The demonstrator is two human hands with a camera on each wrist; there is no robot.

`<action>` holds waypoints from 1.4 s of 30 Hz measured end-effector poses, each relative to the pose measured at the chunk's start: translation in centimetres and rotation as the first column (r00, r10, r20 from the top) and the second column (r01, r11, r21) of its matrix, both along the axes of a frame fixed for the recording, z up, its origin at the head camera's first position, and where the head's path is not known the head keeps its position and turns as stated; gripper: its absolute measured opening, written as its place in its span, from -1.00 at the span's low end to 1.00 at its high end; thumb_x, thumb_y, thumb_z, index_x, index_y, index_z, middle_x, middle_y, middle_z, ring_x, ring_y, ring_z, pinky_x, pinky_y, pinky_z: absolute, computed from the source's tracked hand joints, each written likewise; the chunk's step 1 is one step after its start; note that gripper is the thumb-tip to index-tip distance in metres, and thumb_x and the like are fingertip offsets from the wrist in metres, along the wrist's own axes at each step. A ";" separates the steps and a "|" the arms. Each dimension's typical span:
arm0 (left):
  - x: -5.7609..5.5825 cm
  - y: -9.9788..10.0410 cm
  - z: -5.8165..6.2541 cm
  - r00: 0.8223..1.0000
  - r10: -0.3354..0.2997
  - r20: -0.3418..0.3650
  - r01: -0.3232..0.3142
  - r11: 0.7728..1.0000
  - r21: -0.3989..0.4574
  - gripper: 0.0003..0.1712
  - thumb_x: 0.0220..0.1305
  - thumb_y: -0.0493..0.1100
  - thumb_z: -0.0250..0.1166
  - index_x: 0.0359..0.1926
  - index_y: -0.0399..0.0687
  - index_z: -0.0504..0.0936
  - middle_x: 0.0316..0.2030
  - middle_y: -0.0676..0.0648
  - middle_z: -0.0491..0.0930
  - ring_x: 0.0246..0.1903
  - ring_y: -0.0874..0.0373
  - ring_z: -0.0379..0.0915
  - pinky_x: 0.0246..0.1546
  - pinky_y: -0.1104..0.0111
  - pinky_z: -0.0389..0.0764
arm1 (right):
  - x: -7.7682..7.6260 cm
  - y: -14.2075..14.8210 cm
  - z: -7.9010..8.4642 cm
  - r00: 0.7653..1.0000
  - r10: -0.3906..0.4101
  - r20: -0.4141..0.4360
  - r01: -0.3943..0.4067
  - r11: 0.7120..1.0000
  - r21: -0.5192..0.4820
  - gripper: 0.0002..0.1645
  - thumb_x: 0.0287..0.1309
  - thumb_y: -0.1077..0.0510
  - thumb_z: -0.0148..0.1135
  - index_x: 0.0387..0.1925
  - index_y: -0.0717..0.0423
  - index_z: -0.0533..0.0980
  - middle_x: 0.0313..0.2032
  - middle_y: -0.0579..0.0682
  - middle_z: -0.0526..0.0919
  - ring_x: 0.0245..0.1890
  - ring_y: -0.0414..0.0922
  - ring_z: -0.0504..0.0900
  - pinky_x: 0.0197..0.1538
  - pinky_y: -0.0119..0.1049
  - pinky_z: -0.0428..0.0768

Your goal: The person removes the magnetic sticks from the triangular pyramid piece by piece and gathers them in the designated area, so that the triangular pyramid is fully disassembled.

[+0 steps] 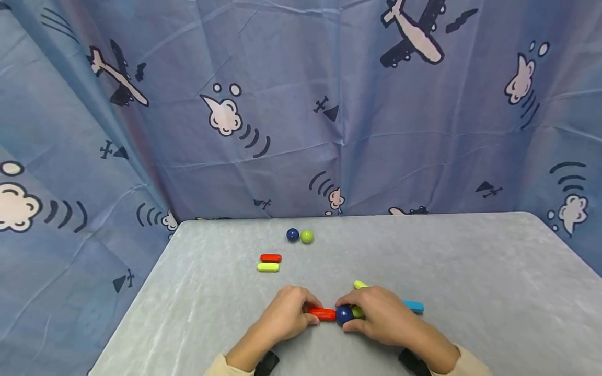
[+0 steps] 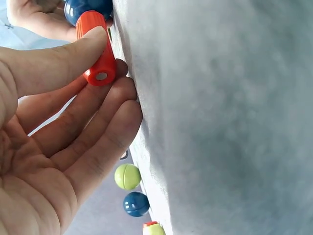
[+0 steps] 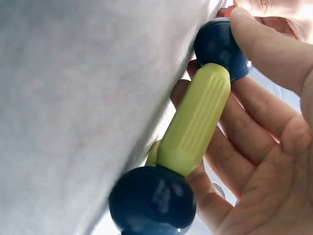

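At the near part of the table [image 1: 188, 292], a red rod [image 1: 322, 314] has its long axis running left to right, its right end meeting a dark blue ball [image 1: 344, 315] and its free end, with a silvery disc [image 2: 101, 76], pointing left. The left hand [image 1: 289, 313] pinches the rod, thumb and fingers parted by just its width; those of the right hand [image 1: 383, 316] grip the ball, spread to its breadth. From there a yellow-green rod [image 3: 195, 120] leads rightward, roughly in line, to a second dark blue ball [image 3: 152, 200].
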State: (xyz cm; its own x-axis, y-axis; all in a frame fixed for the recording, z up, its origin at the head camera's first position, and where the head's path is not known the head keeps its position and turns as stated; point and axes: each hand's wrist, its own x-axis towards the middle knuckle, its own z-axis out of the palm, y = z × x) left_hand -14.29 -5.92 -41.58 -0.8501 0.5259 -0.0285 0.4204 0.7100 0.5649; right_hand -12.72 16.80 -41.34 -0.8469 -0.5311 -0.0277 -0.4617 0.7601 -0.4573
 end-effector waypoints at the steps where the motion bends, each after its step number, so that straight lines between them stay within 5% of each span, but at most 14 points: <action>1: 0.0 0.0 0.0 1.000 0.006 0.008 -0.006 1.000 0.001 -0.83 -0.01 -0.19 0.56 -0.31 0.04 0.82 -0.47 0.17 0.66 -0.51 0.43 0.36 -0.43 0.53 0.41 | 0.0 0.0 0.1 1.000 -0.005 0.002 0.005 1.000 0.003 -0.53 -0.01 -0.18 0.49 -0.05 -0.15 0.69 -0.17 -0.31 0.74 -0.25 -0.38 0.59 -0.13 -0.22 0.60; 6: -0.1 -0.1 0.1 0.998 0.037 0.059 -0.038 0.999 0.007 -0.85 0.02 -0.20 0.55 -0.32 0.02 0.82 -0.44 0.15 0.70 -0.49 0.42 0.38 -0.41 0.51 0.43 | 0.0 -0.1 0.3 0.999 -0.027 0.025 0.027 1.000 0.011 -0.52 -0.03 -0.20 0.50 -0.04 -0.18 0.70 -0.17 -0.29 0.75 -0.30 -0.37 0.57 -0.15 -0.17 0.59; 13: -0.2 -0.6 0.2 0.998 0.069 0.013 -0.069 0.998 -0.001 -0.83 -0.05 -0.31 0.55 -0.38 0.01 0.81 -0.45 0.12 0.71 -0.48 0.38 0.41 -0.40 0.48 0.45 | 0.0 0.2 0.4 0.995 -0.088 0.037 0.087 0.996 0.019 -0.52 -0.08 -0.14 0.55 -0.07 -0.13 0.71 -0.16 -0.20 0.78 -0.21 -0.22 0.67 -0.12 -0.07 0.63; 31: -0.2 -0.6 0.1 0.998 0.066 0.021 -0.066 0.998 0.001 -0.83 -0.04 -0.24 0.57 -0.35 0.03 0.81 -0.44 0.13 0.70 -0.49 0.39 0.38 -0.42 0.49 0.42 | -0.2 0.3 0.4 0.986 -0.136 0.094 0.133 0.991 0.029 -0.48 -0.11 -0.14 0.57 -0.05 -0.12 0.70 -0.13 -0.15 0.77 -0.17 -0.16 0.67 -0.06 0.00 0.62; 38: -0.4 -0.6 0.0 0.998 0.051 0.021 -0.051 0.999 0.002 -0.83 -0.02 -0.22 0.56 -0.34 0.04 0.81 -0.43 0.14 0.70 -0.47 0.38 0.39 -0.40 0.49 0.42 | -0.3 0.8 0.8 0.990 -0.069 0.120 0.067 0.998 0.020 -0.42 -0.07 0.08 0.57 0.06 0.05 0.65 -0.03 -0.07 0.74 -0.05 -0.09 0.68 0.05 -0.02 0.61; 42: -0.5 -0.9 0.0 0.998 0.052 0.035 -0.052 0.999 0.007 -0.83 -0.01 -0.23 0.56 -0.32 0.03 0.81 -0.42 0.14 0.70 -0.45 0.38 0.40 -0.38 0.49 0.44 | -0.3 1.3 1.1 0.998 -0.024 0.055 0.024 1.000 0.010 -0.45 -0.04 0.14 0.54 0.07 0.10 0.64 -0.03 -0.07 0.74 -0.02 -0.08 0.68 0.07 -0.07 0.62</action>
State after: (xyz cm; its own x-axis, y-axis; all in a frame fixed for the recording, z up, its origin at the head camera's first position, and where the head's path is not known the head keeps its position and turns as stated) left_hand -14.79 -6.85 -41.63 -0.8749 0.4812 -0.0544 0.3629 0.7260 0.5842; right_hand -13.00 18.10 -40.28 -0.8565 -0.5100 -0.0791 -0.4176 0.7750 -0.4744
